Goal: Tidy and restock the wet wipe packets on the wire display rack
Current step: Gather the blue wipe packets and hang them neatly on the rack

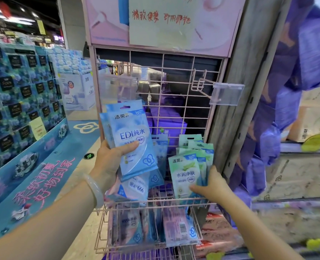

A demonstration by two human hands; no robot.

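A pink wire display rack (176,76) stands straight ahead. My left hand (110,162) grips a stack of blue wet wipe packets (133,139) and holds it up in front of the rack's left side. My right hand (210,186) is closed on a bunch of green wet wipe packets (186,175) that hang low on the rack's right side. More blue packets (160,151) hang behind, between the two bunches. An upside-down packet (136,186) lies under my left hand. A wire basket (155,203) at the rack's foot holds several packets (180,226).
An empty hook with a clear price-tag holder (226,93) juts out at the upper right of the rack. A wooden post (245,72) flanks the rack's right side, with purple packs (294,72) beyond. A blue tissue display (22,91) stands at the left.
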